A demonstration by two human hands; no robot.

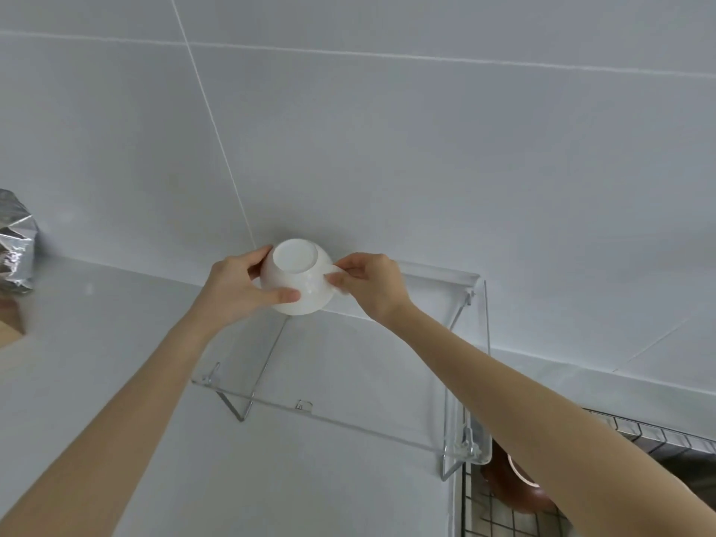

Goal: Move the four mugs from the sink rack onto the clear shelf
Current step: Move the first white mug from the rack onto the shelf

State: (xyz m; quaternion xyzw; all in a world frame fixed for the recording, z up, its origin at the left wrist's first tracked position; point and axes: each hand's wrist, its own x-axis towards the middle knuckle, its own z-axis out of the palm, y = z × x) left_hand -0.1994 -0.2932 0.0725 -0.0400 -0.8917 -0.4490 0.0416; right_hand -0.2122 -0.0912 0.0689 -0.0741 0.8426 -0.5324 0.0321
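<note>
White tiled wall (426,149) fills the view behind one clear shelf (348,381). One white mug (296,279), base toward the camera, is held above the shelf's back edge: left hand (232,288) cups its side, right hand (372,284) pinches its handle. Below the shelf's right end, one wire rack (503,509) holds one brown mug (515,486). Crumpled foil (15,242) sits far left of the shelf.
</note>
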